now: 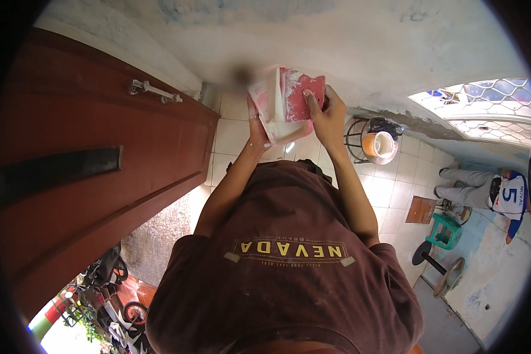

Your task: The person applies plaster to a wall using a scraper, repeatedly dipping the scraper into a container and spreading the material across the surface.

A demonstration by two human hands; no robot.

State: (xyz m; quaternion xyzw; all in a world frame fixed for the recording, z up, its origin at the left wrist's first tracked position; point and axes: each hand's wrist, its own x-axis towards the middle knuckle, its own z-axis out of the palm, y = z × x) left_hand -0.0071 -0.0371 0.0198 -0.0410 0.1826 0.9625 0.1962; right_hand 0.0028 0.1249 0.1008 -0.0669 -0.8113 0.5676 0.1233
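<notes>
In front of the wall, my left hand [257, 127] grips the left side of a pinkish-red plastic tub [264, 99] smeared with white. Some wet white paste [283, 130] lies along its lower side. My right hand [329, 115] pinches a flat red putty spreader [298, 101], thumb on its face and fingers behind. White streaks coat the spreader's left part, which overlaps the tub's opening. White specks dot my left wrist. Whether the spreader's edge touches the tub inside cannot be made out.
At the left stands a brown door [71, 118] with a metal handle [156, 91]. Right of me, a round stool [354, 141] bears an orange-and-white bucket [383, 144]. Farther right are a green plastic stool [444, 231], another person [495, 192] and a latticed window [484, 100].
</notes>
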